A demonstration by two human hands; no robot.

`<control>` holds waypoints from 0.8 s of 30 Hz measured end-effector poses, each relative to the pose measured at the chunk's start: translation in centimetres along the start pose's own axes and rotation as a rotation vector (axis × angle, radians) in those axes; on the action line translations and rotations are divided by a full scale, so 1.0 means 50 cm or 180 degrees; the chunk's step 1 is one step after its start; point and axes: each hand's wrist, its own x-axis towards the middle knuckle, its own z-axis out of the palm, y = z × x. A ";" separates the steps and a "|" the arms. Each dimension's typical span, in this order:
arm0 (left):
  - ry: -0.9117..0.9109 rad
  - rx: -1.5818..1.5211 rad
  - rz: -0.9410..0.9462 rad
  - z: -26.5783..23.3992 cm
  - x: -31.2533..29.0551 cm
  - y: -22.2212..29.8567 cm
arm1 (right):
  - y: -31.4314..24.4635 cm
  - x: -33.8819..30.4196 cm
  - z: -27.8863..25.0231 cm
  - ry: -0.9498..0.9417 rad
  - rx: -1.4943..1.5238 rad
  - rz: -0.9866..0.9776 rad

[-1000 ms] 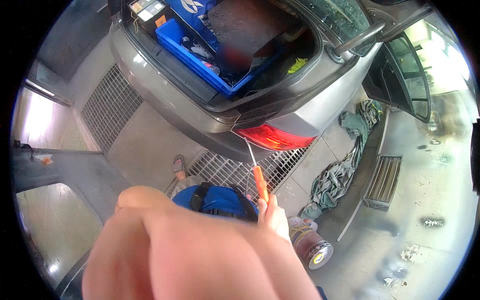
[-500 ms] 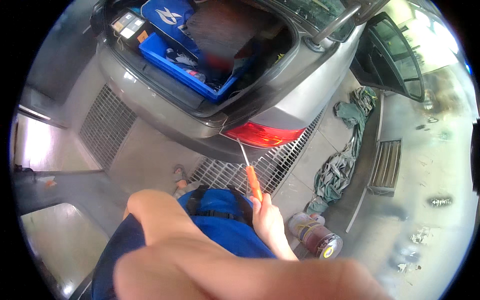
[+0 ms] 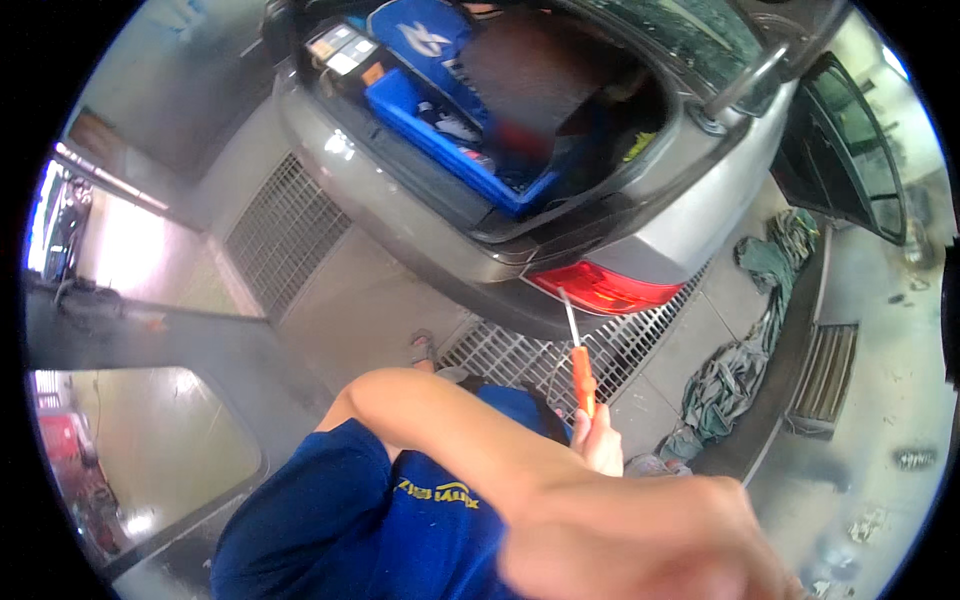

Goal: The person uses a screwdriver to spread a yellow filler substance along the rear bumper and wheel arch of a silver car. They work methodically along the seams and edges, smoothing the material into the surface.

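Observation:
My right hand [image 3: 601, 446] is closed round the orange handle of a screwdriver [image 3: 583, 380]. Its metal shaft points away from me, and the tip meets or overlaps the red tail light [image 3: 605, 288] near its left end; whether it presses there I cannot tell. The tail light sits in the rear corner of a grey car [image 3: 420, 215]. Across my body, close to the camera, comes my left forearm, hiding my right wrist. My left hand [image 3: 650, 535] is large and blurred at the lower edge, its fingers not readable.
The open trunk holds a blue crate [image 3: 445, 145], a blue bag [image 3: 420, 40] and a dark box [image 3: 343, 50]. An open car door [image 3: 845, 150] stands at the far right. Crumpled grey-green cloth [image 3: 735, 375] lies along the right wall. A metal grate [image 3: 480, 350] is set in the floor below the bumper.
The view has shifted, so the car appears farther right and lower. My left arm has swung right, covering more of my right hand. The screwdriver tip remains by the tail light's left end.

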 end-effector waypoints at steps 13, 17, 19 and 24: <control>-0.0136 0.0334 -0.0740 -0.023 -0.032 -0.084 | 0.040 -0.032 -0.078 -0.0122 0.0369 -0.0227; -0.0161 0.0490 -0.1542 -0.057 -0.117 -0.117 | 0.075 -0.050 -0.150 0.0315 0.0916 -0.0018; -0.0204 0.0607 -0.2190 -0.083 -0.188 -0.100 | 0.101 -0.045 -0.165 0.0544 0.0851 0.0161; -0.0319 0.0719 -0.3899 -0.164 -0.341 -0.031 | 0.162 -0.039 -0.189 0.0277 0.1154 -0.0077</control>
